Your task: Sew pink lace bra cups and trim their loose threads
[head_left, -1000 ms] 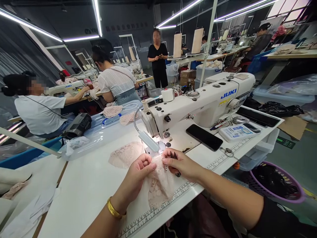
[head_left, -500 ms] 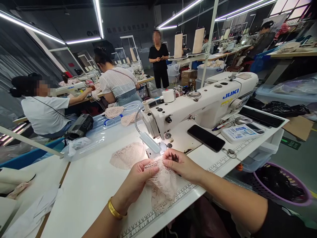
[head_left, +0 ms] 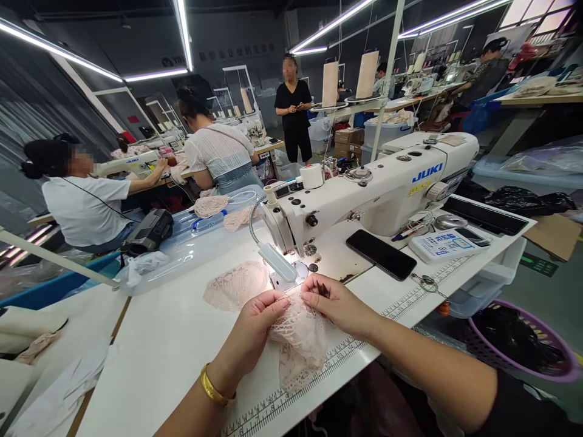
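Observation:
Pale pink lace fabric [head_left: 300, 349] hangs between my two hands, its lower part lying over the ruler marks at the table's front edge. My left hand [head_left: 259, 325], with a gold bangle at the wrist, pinches the lace's upper edge between thumb and fingers. Close beside it, my right hand [head_left: 339, 308] pinches the same edge. Dark pointed tips, apparently thread snips [head_left: 323, 290], stick out from the right hand; the rest is hidden. Just beyond the hands is the needle area of a white sewing machine [head_left: 378, 197]. Another lace piece [head_left: 234, 284] lies to the left of it.
A small lamp [head_left: 279, 262] lights the needle area. Right of it lie a black phone [head_left: 381, 254] and a white-and-blue box [head_left: 444, 244]. A clear plastic tray [head_left: 182, 255] stands at the back left, a purple basket [head_left: 571, 364] below right. Several people are farther back.
My left hand has shifted its pinch slightly along the lace's edge, its thumb now more upright and nearer the right fingers. The right hand keeps its hold. The view has shifted slightly.

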The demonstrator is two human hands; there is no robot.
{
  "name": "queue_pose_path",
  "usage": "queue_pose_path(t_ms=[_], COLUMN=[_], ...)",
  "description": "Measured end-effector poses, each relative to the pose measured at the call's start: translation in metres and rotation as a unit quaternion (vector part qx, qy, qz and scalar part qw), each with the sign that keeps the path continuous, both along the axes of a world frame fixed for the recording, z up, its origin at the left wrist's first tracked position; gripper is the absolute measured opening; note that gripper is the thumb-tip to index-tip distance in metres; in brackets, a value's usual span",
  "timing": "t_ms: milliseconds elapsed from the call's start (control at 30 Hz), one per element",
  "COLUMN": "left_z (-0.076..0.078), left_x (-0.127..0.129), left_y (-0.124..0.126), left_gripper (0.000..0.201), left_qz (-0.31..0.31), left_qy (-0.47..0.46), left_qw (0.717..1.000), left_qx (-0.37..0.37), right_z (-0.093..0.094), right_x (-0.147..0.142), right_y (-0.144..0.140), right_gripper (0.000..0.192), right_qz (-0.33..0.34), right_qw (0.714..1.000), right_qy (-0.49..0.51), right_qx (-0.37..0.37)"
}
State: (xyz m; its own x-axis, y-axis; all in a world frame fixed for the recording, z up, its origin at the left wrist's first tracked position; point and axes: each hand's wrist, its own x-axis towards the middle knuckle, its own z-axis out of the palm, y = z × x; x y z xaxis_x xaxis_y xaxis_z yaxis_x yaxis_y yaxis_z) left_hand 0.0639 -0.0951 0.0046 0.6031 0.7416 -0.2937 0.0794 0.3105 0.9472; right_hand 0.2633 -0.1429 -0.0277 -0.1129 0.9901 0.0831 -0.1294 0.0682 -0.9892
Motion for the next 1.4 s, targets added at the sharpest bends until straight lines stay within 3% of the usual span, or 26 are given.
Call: queue_pose_path(t_ms=[100, 233, 433, 633, 900, 967, 1067, 1133, 1267, 1400], left_z=[-0.002, -0.006, -0.004, -0.001, -0.002, -0.001, 0.0, -0.001, -0.005, -0.004], left_x=[-0.001, -0.002, 0.003, 0.005, 0.003, 0.004, 0.004, 0.003, 0.002, 0.003], left_y=[0.0, -0.002, -0.003, -0.008, -0.017, -0.017, -0.015, -0.014, -0.012, -0.012], left_gripper=[0.033, 0.033, 0.034, 0.035, 0.033, 0.035, 0.039, 0.041, 0.043, 0.043], left_qz=[0.004, 0.014, 0.015, 0.02, -0.022, -0.032, -0.038, -0.036, -0.023, -0.018], left_qy=[0.011, 0.027, 0.045, 0.11, 0.18, 0.176, 0.153, 0.14, 0.128, 0.128], left_qw=[1.0, 0.998, 0.996, 0.979, 0.927, 0.934, 0.957, 0.969, 0.978, 0.974], left_qx=[0.019, 0.052, 0.08, 0.173, 0.329, 0.31, 0.242, 0.202, 0.165, 0.185], right_z=[0.0, -0.001, 0.0, -0.001, -0.008, -0.006, 0.0, 0.004, 0.005, 0.004], right_x=[-0.001, -0.003, -0.008, -0.01, -0.013, -0.012, -0.008, -0.004, 0.001, -0.001], right_y=[-0.003, -0.009, -0.013, -0.009, -0.009, -0.009, -0.007, -0.005, -0.004, -0.01], right_gripper=[0.015, 0.009, 0.01, 0.009, 0.012, 0.011, 0.009, 0.01, 0.01, 0.011], right_qz=[-0.048, -0.141, -0.115, -0.121, -0.135, -0.121, -0.051, -0.016, -0.036, -0.057], right_qw=[0.995, 0.963, 0.927, 0.916, 0.882, 0.907, 0.974, 0.993, 0.998, 0.989], right_qy=[-0.08, -0.195, -0.225, -0.246, -0.317, -0.298, -0.197, -0.118, -0.054, -0.116], right_qx=[0.022, 0.118, 0.279, 0.292, 0.322, 0.272, 0.1, 0.02, 0.0, 0.071])
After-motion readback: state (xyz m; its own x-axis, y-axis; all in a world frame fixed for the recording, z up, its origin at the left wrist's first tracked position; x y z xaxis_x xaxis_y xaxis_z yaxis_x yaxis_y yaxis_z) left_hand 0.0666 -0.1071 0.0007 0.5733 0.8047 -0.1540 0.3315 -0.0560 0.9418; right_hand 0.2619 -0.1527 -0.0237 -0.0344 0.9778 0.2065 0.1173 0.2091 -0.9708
